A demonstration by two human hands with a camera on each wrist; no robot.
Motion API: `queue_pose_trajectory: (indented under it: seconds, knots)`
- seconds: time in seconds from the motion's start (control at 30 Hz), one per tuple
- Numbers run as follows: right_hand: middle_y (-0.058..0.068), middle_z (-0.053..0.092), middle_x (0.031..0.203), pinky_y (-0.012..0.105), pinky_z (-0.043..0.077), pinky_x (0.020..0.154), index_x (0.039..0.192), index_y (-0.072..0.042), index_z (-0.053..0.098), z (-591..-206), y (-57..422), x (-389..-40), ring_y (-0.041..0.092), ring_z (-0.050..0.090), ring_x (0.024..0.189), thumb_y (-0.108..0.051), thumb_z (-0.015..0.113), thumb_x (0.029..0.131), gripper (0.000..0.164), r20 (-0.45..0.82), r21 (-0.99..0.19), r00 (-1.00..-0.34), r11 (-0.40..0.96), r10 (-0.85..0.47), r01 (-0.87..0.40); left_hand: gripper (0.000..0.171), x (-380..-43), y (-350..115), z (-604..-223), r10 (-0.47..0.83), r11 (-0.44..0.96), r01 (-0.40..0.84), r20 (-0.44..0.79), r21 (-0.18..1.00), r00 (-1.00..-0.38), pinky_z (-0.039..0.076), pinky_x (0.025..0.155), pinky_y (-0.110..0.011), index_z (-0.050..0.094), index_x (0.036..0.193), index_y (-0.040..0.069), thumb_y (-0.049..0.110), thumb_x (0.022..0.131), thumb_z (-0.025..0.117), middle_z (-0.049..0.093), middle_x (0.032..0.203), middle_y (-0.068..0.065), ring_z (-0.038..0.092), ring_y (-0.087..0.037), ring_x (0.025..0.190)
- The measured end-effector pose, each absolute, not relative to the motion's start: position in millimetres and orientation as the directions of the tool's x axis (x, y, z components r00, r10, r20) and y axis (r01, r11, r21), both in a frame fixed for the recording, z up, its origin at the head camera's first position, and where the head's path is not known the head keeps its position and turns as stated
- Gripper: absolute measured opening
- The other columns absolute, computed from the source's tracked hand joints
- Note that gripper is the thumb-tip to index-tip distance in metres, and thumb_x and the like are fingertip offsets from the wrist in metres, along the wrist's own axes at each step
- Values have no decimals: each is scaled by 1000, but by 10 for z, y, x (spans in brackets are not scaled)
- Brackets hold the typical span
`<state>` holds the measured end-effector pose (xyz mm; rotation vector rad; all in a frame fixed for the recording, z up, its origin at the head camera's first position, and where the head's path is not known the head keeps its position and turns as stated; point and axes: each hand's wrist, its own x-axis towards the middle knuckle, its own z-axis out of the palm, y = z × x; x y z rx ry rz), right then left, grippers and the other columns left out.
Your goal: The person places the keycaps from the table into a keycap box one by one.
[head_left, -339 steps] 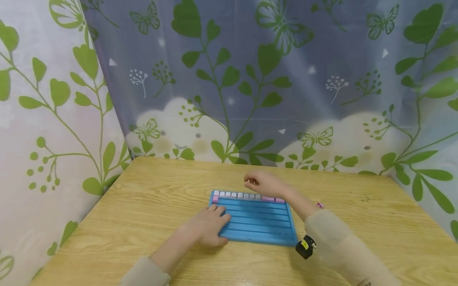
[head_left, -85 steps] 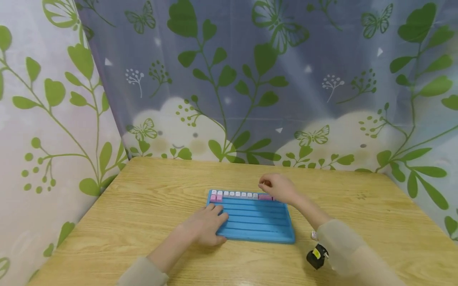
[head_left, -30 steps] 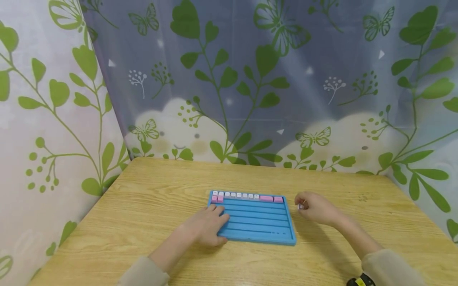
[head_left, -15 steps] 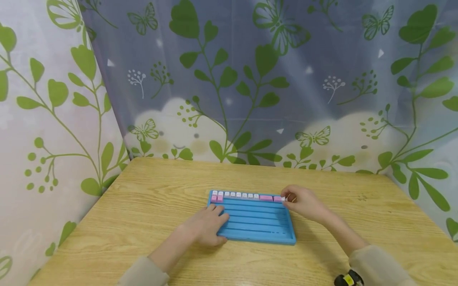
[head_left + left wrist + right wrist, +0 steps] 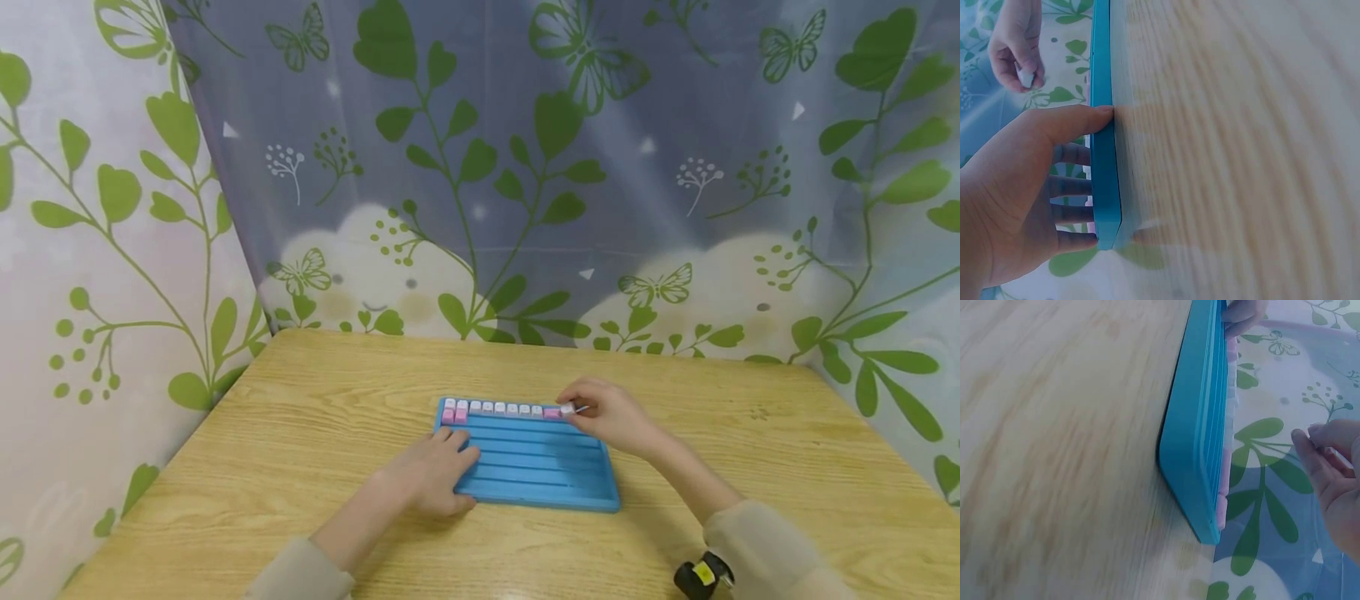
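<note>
A blue keyboard-shaped tray [image 5: 540, 479] with raised ridges lies on the wooden table. Along its back row stand white keycaps [image 5: 500, 408], with a pink keycap [image 5: 551, 412] towards the right; two pink keycaps [image 5: 455, 414] sit below them at the left end. My left hand [image 5: 435, 473] rests on the tray's left front part, fingers spread over it and thumb on the front wall, as the left wrist view shows. Above the back right part, my right hand [image 5: 618, 418] pinches a white keycap [image 5: 567, 409] between thumb and fingertips, held over the back row.
The wooden table [image 5: 337, 392] reaches back to a blue leaf-and-butterfly-patterned curtain [image 5: 510, 208], with a pale patterned curtain [image 5: 97, 250] on the left. A black wrist camera [image 5: 703, 575] with a yellow label hangs by the right sleeve.
A second pink keycap joined the left end. The white keycap left the table in my right hand, which then moved left from beside the tray to over it. My left hand stayed.
</note>
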<state>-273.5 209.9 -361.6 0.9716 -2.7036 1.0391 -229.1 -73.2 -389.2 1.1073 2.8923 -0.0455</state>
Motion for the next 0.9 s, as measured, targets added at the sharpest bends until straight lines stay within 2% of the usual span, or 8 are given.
queue_pose_trajectory:
  seconds: [0.17, 0.3, 0.53, 0.73, 0.9]
  knots:
    - [7, 61, 101, 29, 52, 78, 101, -2, 62, -3576, 2011, -2740, 25, 61, 95, 1, 65, 83, 18, 306, -603, -787, 530, -536, -596, 54, -2303, -729, -3891, 669, 742, 670, -37, -28, -742, 38, 98, -42, 51, 123, 12, 48, 84, 60, 46, 128, -11, 41, -28, 118]
    - [6, 61, 99, 27, 52, 72, 101, -5, 63, -3557, 1944, -2746, 19, 61, 86, 1, 66, 83, 20, 331, -581, -777, 533, -535, -615, 55, -2304, -727, -3889, 669, 742, 670, -45, -22, -742, 38, 99, -42, 51, 124, 11, 47, 84, 59, 45, 129, -11, 41, -28, 119]
    - [3, 60, 96, 26, 48, 63, 101, -5, 66, -3573, 1844, -2763, 12, 51, 73, 0, 67, 82, 20, 374, -527, -758, 550, -534, -648, 54, -2293, -733, -3893, 670, 741, 672, -54, -11, -740, 39, 98, -42, 51, 124, 11, 47, 84, 59, 45, 129, -11, 41, -28, 118]
    - [0, 60, 93, 25, 49, 64, 91, -6, 68, -3621, 1777, -2803, 12, 52, 76, -8, 70, 82, 9, 378, -511, -733, 533, -565, -674, 54, -2299, -730, -3904, 670, 741, 671, -45, -26, -741, 38, 98, -42, 51, 123, 11, 48, 84, 59, 46, 128, -11, 41, -28, 117]
    - [-2, 60, 90, 25, 48, 64, 95, -5, 66, -3644, 1718, -2840, 12, 51, 75, -10, 67, 85, 12, 345, -483, -738, 565, -580, -669, 55, -2300, -729, -3898, 668, 743, 669, -46, -15, -743, 38, 98, -42, 51, 124, 12, 48, 84, 60, 45, 129, -11, 41, -28, 118]
